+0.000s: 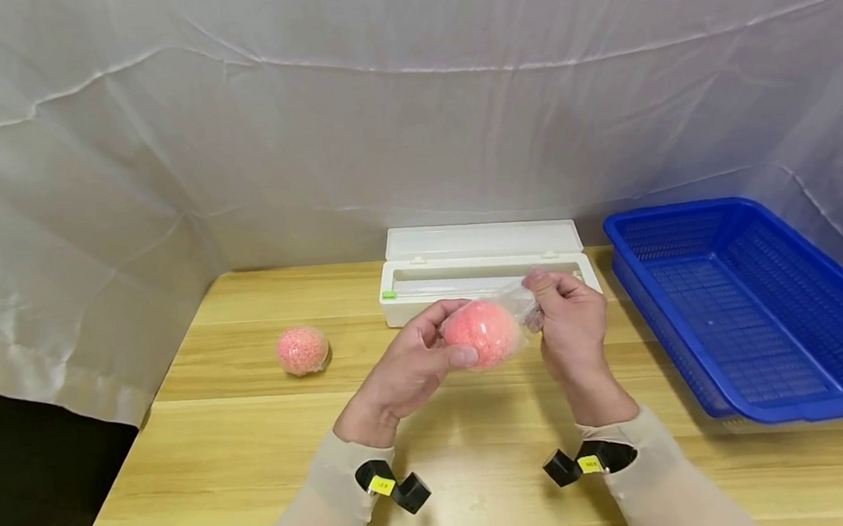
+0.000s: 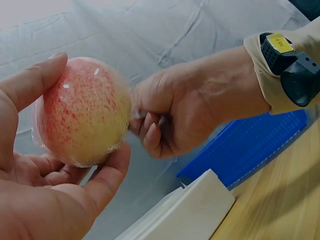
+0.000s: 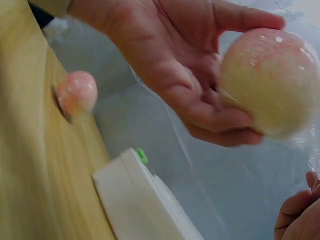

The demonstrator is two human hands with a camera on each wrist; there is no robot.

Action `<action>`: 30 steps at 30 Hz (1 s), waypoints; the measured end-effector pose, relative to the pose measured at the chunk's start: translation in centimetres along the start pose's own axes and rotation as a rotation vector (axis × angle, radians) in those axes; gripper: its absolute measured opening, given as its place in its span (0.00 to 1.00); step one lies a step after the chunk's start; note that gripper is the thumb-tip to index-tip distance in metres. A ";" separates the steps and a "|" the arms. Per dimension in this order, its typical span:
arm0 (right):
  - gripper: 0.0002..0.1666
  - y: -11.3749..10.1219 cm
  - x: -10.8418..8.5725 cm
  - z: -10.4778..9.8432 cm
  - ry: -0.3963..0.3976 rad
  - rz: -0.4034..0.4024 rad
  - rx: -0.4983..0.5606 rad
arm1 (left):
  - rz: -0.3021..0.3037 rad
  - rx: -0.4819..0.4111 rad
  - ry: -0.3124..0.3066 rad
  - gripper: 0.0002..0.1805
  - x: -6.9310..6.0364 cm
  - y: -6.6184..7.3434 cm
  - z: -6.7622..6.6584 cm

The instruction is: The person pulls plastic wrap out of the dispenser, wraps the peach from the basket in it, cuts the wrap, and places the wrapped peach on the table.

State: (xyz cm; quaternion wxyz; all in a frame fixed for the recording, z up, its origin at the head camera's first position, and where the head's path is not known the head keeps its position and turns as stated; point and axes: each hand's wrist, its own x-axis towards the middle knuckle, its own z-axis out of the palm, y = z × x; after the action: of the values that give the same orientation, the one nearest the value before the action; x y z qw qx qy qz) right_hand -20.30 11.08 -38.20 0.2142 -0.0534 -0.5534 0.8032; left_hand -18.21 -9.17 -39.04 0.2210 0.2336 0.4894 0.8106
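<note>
My left hand (image 1: 416,361) holds a pink and yellow peach (image 1: 482,332), its thumb and fingers curled round the fruit's sides. Clear cling film (image 3: 306,142) wraps the peach tightly and shines in both wrist views. To the right of the fruit, my right hand (image 1: 576,321) pinches the gathered, twisted end of that film. Just behind the hands stands a white cling film box (image 1: 401,310) with its lid raised and a roll inside. A second peach (image 1: 302,351), with a shiny surface, lies on the table to the left of my left hand.
A large blue plastic basket (image 1: 698,373) stands at the right of the wooden table (image 1: 250,442). Grey-white cloth (image 1: 412,148) hangs behind and along the sides. A small green slider (image 1: 389,295) sits at the box's left end.
</note>
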 end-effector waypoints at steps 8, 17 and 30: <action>0.19 1.1 -1.7 1.0 -0.106 0.169 0.018 | 0.039 -0.030 -0.050 0.47 -0.2 0.0 0.1; 0.18 1.2 -2.9 1.6 -0.224 0.241 0.104 | 0.079 -0.068 -0.107 0.52 0.1 -0.3 0.2; 0.20 1.0 -2.0 1.1 -0.268 0.245 0.095 | -0.001 -0.131 -0.027 0.44 0.6 -0.9 -1.4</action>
State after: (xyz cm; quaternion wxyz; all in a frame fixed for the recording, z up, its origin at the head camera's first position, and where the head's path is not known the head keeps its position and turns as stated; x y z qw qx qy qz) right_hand -19.16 9.04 -39.01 0.0412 -0.0027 -0.5275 0.8485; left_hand -19.43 -9.43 -40.31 0.2427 0.2294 0.4324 0.8375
